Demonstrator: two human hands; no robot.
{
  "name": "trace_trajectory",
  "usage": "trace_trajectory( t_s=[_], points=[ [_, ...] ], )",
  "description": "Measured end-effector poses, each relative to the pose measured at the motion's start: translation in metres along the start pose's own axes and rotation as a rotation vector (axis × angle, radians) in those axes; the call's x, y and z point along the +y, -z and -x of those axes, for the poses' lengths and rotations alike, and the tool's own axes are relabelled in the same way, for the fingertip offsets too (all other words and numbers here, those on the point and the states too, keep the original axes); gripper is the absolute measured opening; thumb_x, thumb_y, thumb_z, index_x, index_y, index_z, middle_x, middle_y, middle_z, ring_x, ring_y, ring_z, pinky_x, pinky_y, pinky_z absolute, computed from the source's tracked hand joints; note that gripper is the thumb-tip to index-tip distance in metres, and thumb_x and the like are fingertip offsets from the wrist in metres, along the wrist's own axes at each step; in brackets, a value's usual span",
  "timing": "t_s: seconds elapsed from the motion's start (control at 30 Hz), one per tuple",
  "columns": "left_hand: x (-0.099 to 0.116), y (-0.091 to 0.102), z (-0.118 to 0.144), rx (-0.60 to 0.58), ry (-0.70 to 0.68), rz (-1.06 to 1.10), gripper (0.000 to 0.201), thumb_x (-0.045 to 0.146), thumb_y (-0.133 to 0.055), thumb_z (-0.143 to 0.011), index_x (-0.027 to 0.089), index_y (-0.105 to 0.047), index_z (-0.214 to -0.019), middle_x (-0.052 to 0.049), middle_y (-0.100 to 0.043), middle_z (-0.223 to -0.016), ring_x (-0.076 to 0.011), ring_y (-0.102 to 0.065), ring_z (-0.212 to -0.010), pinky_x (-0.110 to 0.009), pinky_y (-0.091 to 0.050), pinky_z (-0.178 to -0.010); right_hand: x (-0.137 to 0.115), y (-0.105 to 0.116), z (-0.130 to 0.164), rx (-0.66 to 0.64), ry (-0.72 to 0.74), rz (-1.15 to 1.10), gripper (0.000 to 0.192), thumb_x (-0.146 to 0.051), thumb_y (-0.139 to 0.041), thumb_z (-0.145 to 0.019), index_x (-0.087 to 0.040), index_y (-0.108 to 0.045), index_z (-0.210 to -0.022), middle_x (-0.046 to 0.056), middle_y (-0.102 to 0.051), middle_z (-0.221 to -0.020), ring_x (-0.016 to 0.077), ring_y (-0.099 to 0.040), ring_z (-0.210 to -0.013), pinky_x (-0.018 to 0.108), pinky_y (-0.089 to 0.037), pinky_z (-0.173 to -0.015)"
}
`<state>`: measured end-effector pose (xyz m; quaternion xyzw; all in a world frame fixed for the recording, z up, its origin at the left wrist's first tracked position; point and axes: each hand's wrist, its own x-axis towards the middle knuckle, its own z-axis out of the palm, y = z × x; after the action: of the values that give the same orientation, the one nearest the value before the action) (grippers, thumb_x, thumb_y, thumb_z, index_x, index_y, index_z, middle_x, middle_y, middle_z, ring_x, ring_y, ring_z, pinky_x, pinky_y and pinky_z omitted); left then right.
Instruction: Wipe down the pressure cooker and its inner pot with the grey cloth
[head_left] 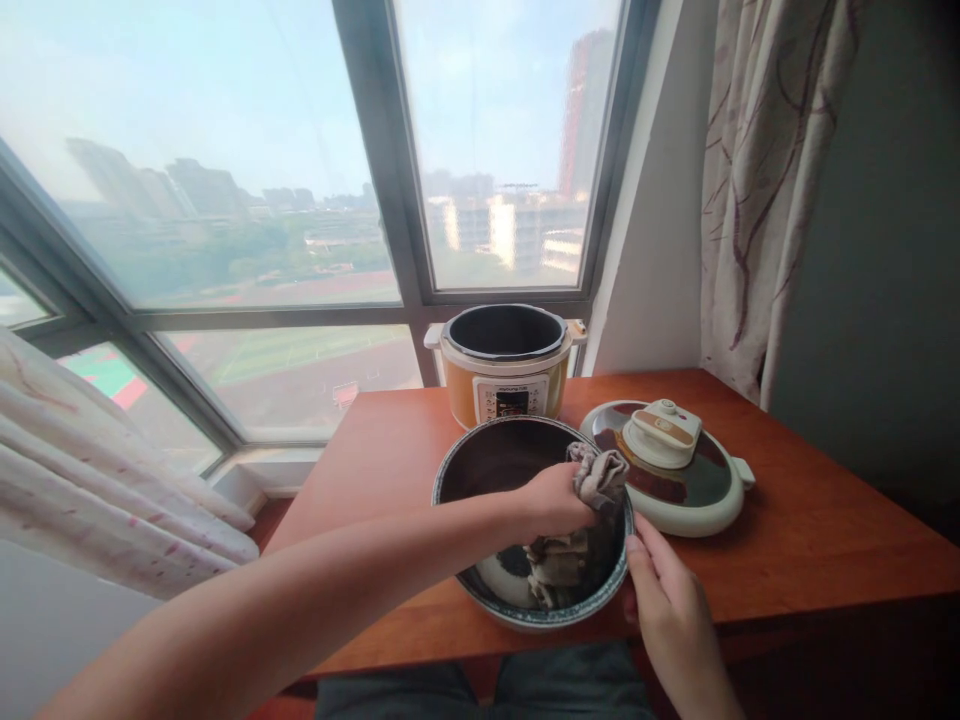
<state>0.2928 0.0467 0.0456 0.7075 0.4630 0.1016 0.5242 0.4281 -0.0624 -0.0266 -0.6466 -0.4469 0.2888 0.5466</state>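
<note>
A dark inner pot (pixel 491 470) with a speckled rim stands tilted toward me at the front of the table. My left hand (pixel 559 502) reaches across into it, closed on a bunched grey cloth (pixel 600 472). Part of the cloth sticks up above the fist near the right rim, and more of it hangs down inside the pot. My right hand (pixel 667 590) grips the pot's right rim, thumb and fingers on either side of the wall. Some of the right fingers are hidden behind the pot.
Behind the pot stands an electric pressure cooker (pixel 465 390) with a dark, open top. Its lid (pixel 720 510) lies on the wooden table (pixel 810 540) to the right. Windows (pixel 495 120) rise behind the table, with curtains (pixel 772 180) on both sides.
</note>
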Motion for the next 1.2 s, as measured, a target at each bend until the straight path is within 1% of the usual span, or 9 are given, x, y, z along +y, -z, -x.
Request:
trace_trajectory(
  t_s=[0.1,0.17,0.3,0.4,0.67,0.77,0.93,1.07,1.2],
  points=[
    [0.005,0.005,0.010,-0.126,-0.147,-0.274,0.049,0.013,-0.069,-0.066,0.018,-0.065,-0.114,-0.005,-0.072,-0.101,-0.0233,-0.068,-0.090,-0.028,-0.054,-0.075,0.001,0.000,-0.006,-0.052,-0.127,-0.071,0.062,-0.061,-0.054,-0.089,-0.016,-0.071,-0.128,0.004,-0.069,-0.062,0.0244,-0.063,-0.054,0.031,-0.047,-0.048],
    [0.008,0.011,0.017,-0.227,-0.238,-0.450,0.046,0.012,-0.068,-0.068,0.020,-0.064,-0.113,-0.004,-0.071,-0.102,-0.0235,-0.067,-0.092,-0.030,-0.053,-0.081,-0.001,0.002,-0.013,-0.096,-0.157,-0.094,0.064,-0.061,-0.054,-0.089,-0.015,-0.069,-0.130,0.000,-0.063,-0.055,0.0203,-0.053,-0.043,0.029,-0.040,-0.042],
    [0.005,0.027,0.027,-0.437,-0.323,-0.598,0.040,0.009,-0.063,-0.072,0.020,-0.064,-0.110,-0.003,-0.069,-0.095,-0.0217,-0.065,-0.088,-0.030,-0.052,-0.082,-0.008,0.004,-0.031,-0.081,0.009,-0.015,0.049,-0.052,-0.053,-0.089,-0.018,-0.076,-0.116,0.008,-0.078,-0.092,0.0277,-0.070,-0.083,0.034,-0.054,-0.074],
    [-0.005,0.041,0.031,-0.542,-0.312,-0.586,0.042,0.003,-0.059,-0.071,0.020,-0.065,-0.108,-0.001,-0.070,-0.094,-0.0199,-0.064,-0.089,-0.027,-0.051,-0.081,-0.012,0.002,-0.045,-0.056,0.088,0.060,0.044,-0.047,-0.051,-0.089,-0.019,-0.077,-0.111,0.011,-0.077,-0.114,0.0329,-0.067,-0.111,0.041,-0.048,-0.099],
    [-0.012,0.074,0.039,-0.691,-0.209,-0.745,0.046,0.000,-0.058,-0.062,0.023,-0.070,-0.100,0.001,-0.068,-0.077,-0.0220,-0.063,-0.078,-0.029,-0.050,-0.073,-0.009,-0.003,-0.083,-0.145,0.123,0.022,0.038,-0.046,-0.060,-0.085,-0.021,-0.079,-0.107,0.010,-0.079,-0.108,0.0327,-0.068,-0.107,0.046,-0.047,-0.101],
    [-0.009,0.070,0.040,-0.679,-0.167,-0.694,0.037,0.004,-0.061,-0.060,0.022,-0.068,-0.092,0.002,-0.066,-0.074,-0.0213,-0.063,-0.076,-0.029,-0.049,-0.071,-0.009,-0.009,-0.091,-0.157,0.100,-0.031,0.037,-0.047,-0.065,-0.083,-0.022,-0.079,-0.105,0.009,-0.079,-0.108,0.0319,-0.068,-0.107,0.046,-0.047,-0.102],
    [-0.009,0.041,0.033,-0.544,-0.067,-0.487,0.029,0.012,-0.070,-0.061,0.022,-0.065,-0.087,0.004,-0.063,-0.076,-0.0186,-0.062,-0.076,-0.028,-0.049,-0.070,-0.012,-0.020,-0.086,-0.135,-0.043,-0.205,0.047,-0.057,-0.067,-0.080,-0.019,-0.076,-0.106,0.009,-0.078,-0.102,0.0303,-0.069,-0.097,0.042,-0.053,-0.088],
    [-0.007,0.019,0.026,-0.340,0.056,-0.302,0.033,0.019,-0.076,-0.060,0.021,-0.070,-0.092,0.003,-0.066,-0.082,-0.0186,-0.063,-0.078,-0.027,-0.050,-0.067,-0.013,-0.014,-0.073,-0.061,-0.062,-0.268,0.054,-0.060,-0.070,-0.078,-0.018,-0.074,-0.112,0.010,-0.076,-0.112,0.0302,-0.068,-0.102,0.038,-0.053,-0.087],
    [-0.005,0.005,0.021,-0.126,0.084,-0.113,0.034,0.020,-0.078,-0.058,0.019,-0.073,-0.092,0.000,-0.068,-0.083,-0.0189,-0.062,-0.075,-0.027,-0.050,-0.063,-0.008,-0.001,-0.055,-0.021,-0.031,-0.240,0.054,-0.056,-0.069,-0.082,-0.018,-0.074,-0.118,0.010,-0.077,-0.097,0.0284,-0.070,-0.090,0.036,-0.055,-0.080]
  ],
)
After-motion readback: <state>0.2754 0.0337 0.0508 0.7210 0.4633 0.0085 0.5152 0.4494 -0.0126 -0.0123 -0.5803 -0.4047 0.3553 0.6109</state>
